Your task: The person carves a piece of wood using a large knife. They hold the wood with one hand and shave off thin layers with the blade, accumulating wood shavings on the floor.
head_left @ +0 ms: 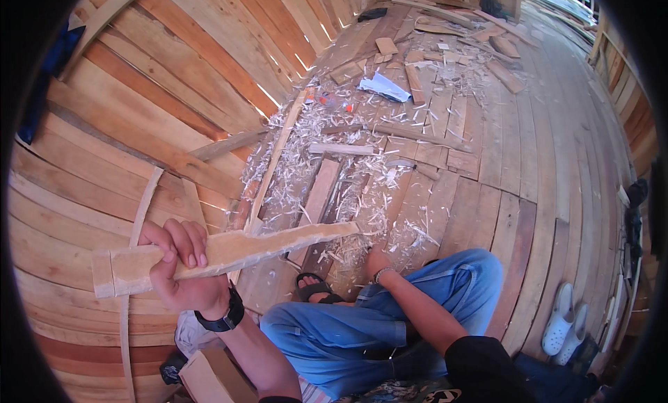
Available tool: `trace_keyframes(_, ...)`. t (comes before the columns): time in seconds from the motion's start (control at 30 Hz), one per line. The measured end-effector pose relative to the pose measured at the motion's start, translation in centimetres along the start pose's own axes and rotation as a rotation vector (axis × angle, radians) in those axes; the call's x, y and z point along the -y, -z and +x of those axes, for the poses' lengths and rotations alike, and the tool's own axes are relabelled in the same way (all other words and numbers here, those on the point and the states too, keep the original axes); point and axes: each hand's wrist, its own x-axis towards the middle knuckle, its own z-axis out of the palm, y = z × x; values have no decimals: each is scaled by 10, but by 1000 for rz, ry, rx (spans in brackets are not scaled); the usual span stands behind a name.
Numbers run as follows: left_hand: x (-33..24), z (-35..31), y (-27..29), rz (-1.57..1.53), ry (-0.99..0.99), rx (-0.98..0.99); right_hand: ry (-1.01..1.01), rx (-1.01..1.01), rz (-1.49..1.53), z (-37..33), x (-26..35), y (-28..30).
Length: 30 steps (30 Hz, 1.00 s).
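A long, pale piece of wood point(278, 244) with a rough, shaved lower edge is raised in my left hand point(182, 260). My fingers and thumb wrap around its wide end, and it narrows toward the far tip on the right. Below that tip, my right hand point(378, 262) is low, close to the shavings, with its fingers curled in. What it holds, if anything, is too small to make out. Curly wood shavings point(355, 253) lie around it. Between my hands, a reddish plank point(321, 191) rests on the floor.
A tool-like piece with a curved end point(414, 168) lies among the shavings ahead. Farther off are a light-blue sheet point(385, 87) and scattered wood offcuts point(504, 76). A plank wall point(174, 69) rises at left. White clogs point(558, 319) stand at right; a cardboard box point(216, 376) is near my left forearm.
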Motion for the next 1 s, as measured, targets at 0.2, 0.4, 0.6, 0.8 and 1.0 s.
trace_keyframes(0.2,-34,-24,30,129,-60,8,5,52,332,0,138,88)
trace_keyframes(0.4,-59,-74,32,139,-90,-65,-62,175,157,-7,94,36)
trace_keyframes(0.6,-69,-145,34,156,-214,-331,-84,236,107,-16,69,40)
trace_keyframes(0.8,-91,-191,57,268,-296,-510,98,446,-107,-20,91,65)
trace_keyframes(1.0,-98,-197,70,280,-299,-525,187,422,-135,-18,85,49)
